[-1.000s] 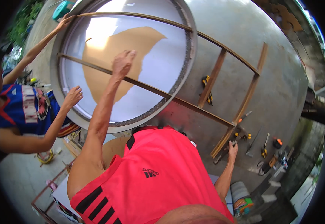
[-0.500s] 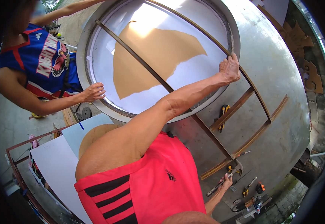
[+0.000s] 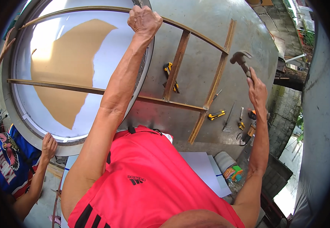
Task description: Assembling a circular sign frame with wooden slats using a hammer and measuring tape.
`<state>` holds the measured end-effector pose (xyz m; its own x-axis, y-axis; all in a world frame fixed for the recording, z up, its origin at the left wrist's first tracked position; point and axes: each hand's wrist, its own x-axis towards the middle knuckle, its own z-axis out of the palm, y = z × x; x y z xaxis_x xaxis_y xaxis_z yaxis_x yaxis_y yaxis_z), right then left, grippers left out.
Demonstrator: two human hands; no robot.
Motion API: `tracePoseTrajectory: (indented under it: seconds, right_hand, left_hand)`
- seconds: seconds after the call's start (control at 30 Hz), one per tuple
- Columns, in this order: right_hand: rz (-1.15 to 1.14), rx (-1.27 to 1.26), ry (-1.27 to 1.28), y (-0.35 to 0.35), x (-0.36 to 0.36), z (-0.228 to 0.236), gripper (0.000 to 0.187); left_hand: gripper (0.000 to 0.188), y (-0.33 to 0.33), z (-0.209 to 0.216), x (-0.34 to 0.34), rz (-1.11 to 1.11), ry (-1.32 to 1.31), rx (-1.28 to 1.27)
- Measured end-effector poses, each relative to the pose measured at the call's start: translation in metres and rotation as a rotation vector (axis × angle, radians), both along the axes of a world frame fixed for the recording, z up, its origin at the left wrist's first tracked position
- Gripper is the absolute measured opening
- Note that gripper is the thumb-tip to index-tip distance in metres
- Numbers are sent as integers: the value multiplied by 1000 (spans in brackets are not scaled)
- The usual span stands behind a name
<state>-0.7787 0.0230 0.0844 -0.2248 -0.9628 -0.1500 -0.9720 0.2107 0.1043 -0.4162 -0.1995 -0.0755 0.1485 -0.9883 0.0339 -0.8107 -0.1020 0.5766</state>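
Yeah, probably lining up a hit, clutching a hammer [image 3: 239, 58] in the right grip [image 3: 256, 90] and seemingly the metal frame [image 3: 177, 62], laid across the round ring [image 3: 64, 151], in the left grip [image 3: 144, 22], so gotta brace firmly.

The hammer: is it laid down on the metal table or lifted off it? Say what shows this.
Lifted: the person's right grip holds the hammer, its head raised over the metal table.
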Motion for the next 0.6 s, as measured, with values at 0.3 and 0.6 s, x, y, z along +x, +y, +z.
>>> tracePoseTrajectory:
  seconds: [0.3,0.6]
  right_hand:
    - [484,273,448,-161,25,-24,44]
    - [631,523,557,-188,36,-48,32]
  left_hand:
    - [42,-23,-21,-5,-105,-197,21]
    - [47,-20,-18,-14,-36,64,138]
